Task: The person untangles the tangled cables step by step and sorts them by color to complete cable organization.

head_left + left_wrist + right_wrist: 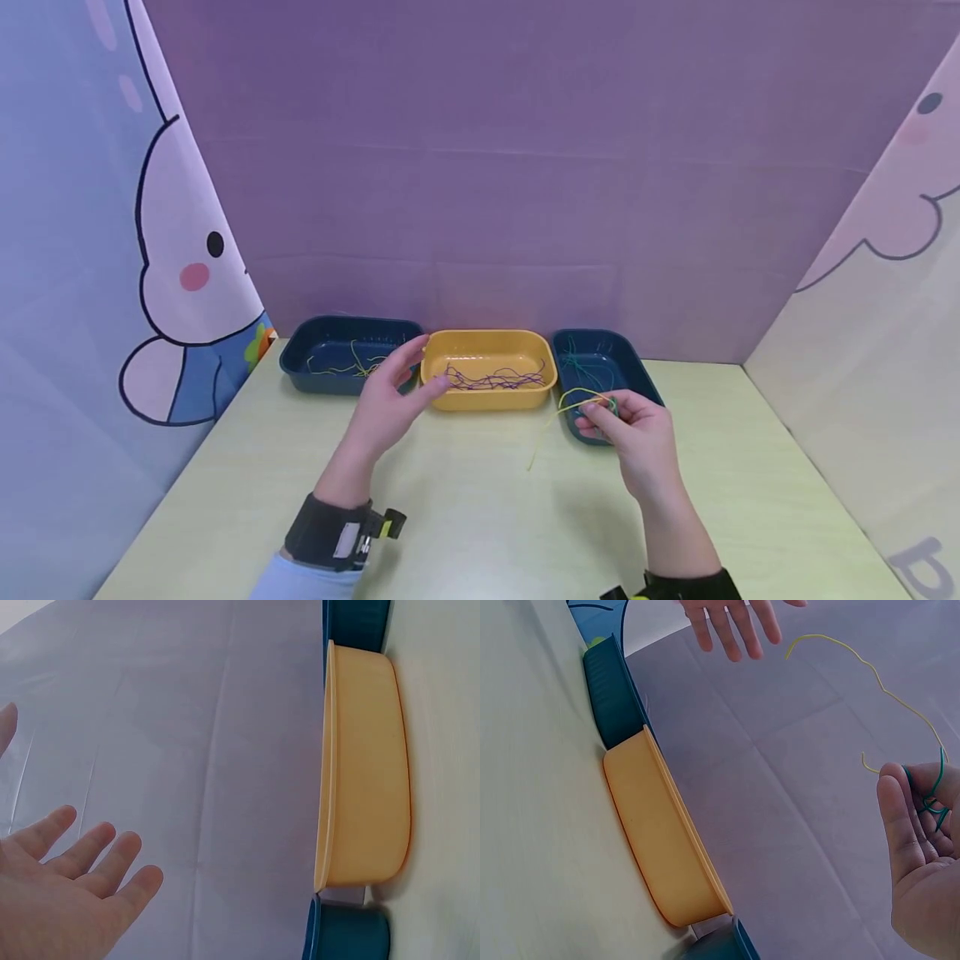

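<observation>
My right hand [637,433] pinches a yellow string [567,403] and a tangled green string [934,808] between thumb and fingers, above the near end of the right dark blue tray [645,379]. One yellow end hangs down to the left. My left hand [390,404] hovers with fingers spread and nothing in it, between the left dark blue tray [315,382] and the yellow tray [487,402]. Purple strings [495,381] lie in the yellow tray, yellow strings [360,364] in the left one. Green strings [573,358] lie in the right tray, partly hidden by my hand.
The three trays stand side by side at the back of the pale table [480,517], close to a purple cloth backdrop [480,167]. Printed cloth panels [67,292] flank the table. Each wrist wears a black band [330,532] with a small camera.
</observation>
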`<state>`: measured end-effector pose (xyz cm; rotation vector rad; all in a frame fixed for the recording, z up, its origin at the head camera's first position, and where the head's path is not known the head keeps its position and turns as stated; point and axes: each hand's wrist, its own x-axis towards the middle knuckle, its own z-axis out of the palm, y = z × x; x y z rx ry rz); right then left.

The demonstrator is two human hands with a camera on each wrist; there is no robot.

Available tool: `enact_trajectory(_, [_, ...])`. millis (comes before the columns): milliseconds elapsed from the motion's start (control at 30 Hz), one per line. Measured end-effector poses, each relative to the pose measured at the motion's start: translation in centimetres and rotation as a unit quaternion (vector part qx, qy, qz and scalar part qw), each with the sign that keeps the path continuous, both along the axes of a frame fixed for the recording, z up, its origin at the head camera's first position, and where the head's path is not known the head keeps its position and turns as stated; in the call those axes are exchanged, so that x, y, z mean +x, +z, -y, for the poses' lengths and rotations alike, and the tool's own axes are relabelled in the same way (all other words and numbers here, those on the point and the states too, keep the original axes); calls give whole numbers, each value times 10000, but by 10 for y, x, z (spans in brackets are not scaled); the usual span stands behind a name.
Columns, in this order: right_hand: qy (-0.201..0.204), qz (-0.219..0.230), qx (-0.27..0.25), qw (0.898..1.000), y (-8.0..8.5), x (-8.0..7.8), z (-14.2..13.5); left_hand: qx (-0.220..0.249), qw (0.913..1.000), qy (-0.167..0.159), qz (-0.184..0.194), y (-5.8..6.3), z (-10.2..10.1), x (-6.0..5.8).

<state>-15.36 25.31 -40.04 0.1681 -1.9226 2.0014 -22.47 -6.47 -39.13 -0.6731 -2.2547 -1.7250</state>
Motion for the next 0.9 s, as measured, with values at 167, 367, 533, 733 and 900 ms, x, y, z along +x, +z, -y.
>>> enact_trajectory(167, [-36, -3, -10, 10000, 1, 1, 0, 15, 9995, -303, -61, 0, -11, 6])
enact_trajectory(367, [-128, 41, -61, 9999, 1, 2, 5, -279, 9976, -537, -344, -2, -26, 14])
enact_trajectory(533, [-145, 85, -7, 9999, 0, 4, 7, -311, 9943, -842, -575, -5, -40, 23])
enact_trajectory(733, [-35, 35, 73, 10000, -1, 4, 11, -386, 9893, -1303, -537, -7, -59, 36])
enact_trajectory(900, [36, 12, 107, 9999, -1, 4, 13, -590, 9872, -1457, -279, -9, -68, 44])
